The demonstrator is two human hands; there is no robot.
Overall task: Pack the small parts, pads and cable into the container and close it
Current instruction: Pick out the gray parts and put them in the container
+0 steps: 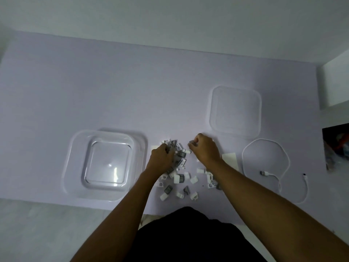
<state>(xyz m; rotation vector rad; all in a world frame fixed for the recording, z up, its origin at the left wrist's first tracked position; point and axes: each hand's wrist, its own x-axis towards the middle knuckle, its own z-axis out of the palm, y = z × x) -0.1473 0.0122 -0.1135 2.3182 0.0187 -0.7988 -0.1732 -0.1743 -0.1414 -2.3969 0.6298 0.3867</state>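
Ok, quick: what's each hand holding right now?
Left hand: grips a bunch of small parts.
Right hand: pinches one small grey part.

Clear container (107,163) left — small parts (179,177) beside — cable (263,173) right

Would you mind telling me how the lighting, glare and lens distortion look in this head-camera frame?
In the head view the light is dim and bluish; white glare streaks sit on the floor of the clear container; the clear lid barely stands out from the lilac surface; the wide lens bows its far edge; in the head view, the small parts at the left hand look soft.
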